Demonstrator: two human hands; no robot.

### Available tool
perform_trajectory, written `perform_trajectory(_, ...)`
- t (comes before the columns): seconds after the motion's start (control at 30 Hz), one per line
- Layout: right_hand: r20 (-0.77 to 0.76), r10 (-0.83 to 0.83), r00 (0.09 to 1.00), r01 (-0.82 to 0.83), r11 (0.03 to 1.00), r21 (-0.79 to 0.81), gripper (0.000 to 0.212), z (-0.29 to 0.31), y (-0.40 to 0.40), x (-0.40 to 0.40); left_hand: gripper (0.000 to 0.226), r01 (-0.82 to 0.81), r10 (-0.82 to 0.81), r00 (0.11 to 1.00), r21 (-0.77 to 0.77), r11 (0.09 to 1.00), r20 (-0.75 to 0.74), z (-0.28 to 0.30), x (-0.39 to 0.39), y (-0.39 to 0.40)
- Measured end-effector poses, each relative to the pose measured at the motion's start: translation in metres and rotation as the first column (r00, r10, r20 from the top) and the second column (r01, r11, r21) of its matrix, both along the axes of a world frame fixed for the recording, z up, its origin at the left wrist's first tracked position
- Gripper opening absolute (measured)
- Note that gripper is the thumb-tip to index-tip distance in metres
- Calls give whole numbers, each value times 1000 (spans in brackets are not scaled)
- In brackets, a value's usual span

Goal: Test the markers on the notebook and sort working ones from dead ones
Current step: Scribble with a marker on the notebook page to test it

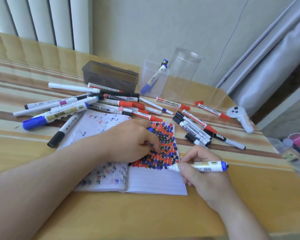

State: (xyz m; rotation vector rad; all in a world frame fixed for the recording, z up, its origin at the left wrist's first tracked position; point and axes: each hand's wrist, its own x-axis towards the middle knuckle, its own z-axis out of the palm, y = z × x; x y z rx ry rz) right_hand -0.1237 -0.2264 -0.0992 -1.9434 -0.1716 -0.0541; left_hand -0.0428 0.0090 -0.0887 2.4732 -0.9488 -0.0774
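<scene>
Fingers [184,168] of the right hand [203,172] are pinching a blue marker [200,166] near its tip, its barrel lying nearly level and its nib touching the lower edge of the scribbled patch on the open notebook [156,181]. The left hand [132,141] is pressing down on the notebook's middle, its fingers curled over a blue cap [150,129] that is only partly showing. Red, black and blue test marks are covering the upper right page. Beyond the notebook a pile of markers [93,104] is lying on the striped tabletop [145,213]; one red marker [172,103] is showing the words "WhiteBoard", upside down. Other labels are too blurred to read. Two blue markers are standing in a clear square cup [153,78], beside a clear jar [185,70] and a dark box [111,75].
</scene>
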Motion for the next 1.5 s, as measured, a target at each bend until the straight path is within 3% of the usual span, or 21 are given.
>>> perform_trajectory(0.1, -34, -41, 999, 41, 999, -15, 12, 0, -1, 2, 35, -1, 1, 1000, 0, 1000, 7, -2, 1, -1)
perform_trajectory(0.3, -35, -49, 998, 47, 998, -46, 30, 0, 0, 4, 33, 5, -5, 1000, 12, 1000, -15, 0, 1, 0)
perform_trajectory(0.5, 4, -70, 998, 71, 992, -109, 17, -1, 3, 4, 30, 5, -5, 1000, 25, 1000, 3, -1, 1, 0)
perform_trajectory(0.7, -6, -65, 998, 65, 997, -41, 14, 0, 2, 4, 29, 7, -7, 1000, 35, 999, 5, -2, 2, 0)
perform_trajectory(0.9, 9, -60, 998, 61, 992, -111, 29, -3, 2, 3, 29, 7, -8, 1000, 36, 999, 10, -4, 3, 0)
perform_trajectory(1.1, 0, -77, 997, 77, 996, -45, 13, -2, 0, 5, 29, 8, -9, 1000, 42, 999, 20, -4, 3, 0)
perform_trajectory(1.3, -8, -45, 999, 44, 996, -79, 27, -4, 1, 5, 29, 10, -11, 1000, 52, 999, 13, -3, 4, 0)
perform_trajectory(1.5, -16, -48, 999, 47, 998, -37, 14, -3, 0, 6, 35, 17, -17, 1000, 50, 999, -4, -4, 4, 1)
